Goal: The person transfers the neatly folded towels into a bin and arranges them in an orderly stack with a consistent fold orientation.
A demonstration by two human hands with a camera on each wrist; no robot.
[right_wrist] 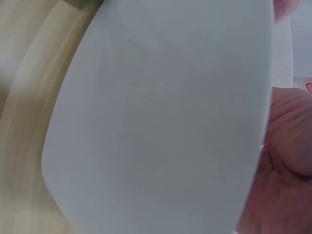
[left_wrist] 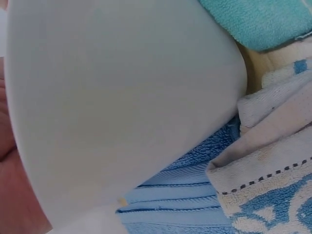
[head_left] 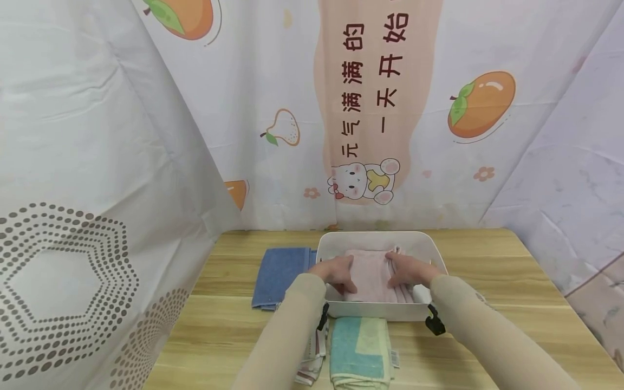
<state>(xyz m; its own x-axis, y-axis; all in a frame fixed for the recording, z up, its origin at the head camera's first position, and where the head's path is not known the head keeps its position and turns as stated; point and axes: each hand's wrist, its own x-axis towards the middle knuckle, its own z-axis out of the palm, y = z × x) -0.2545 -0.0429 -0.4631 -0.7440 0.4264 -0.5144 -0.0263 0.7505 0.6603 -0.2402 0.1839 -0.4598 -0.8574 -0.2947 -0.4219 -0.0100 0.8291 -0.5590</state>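
The folded pink towel (head_left: 372, 273) lies inside the white rectangular plastic bin (head_left: 380, 241) on the wooden tabletop (head_left: 487, 260). The left hand (head_left: 336, 272) and right hand (head_left: 407, 269) rest flat on the towel's two sides, fingers relaxed and extended. A folded blue towel (head_left: 280, 276) lies beside the bin; a folded teal towel (head_left: 359, 352) lies in front of it.

Makeshift recording booth, not a lived-in room: printed fruit-pattern curtains (head_left: 390, 108) enclose a small wooden table (head_left: 487, 271) on three sides.
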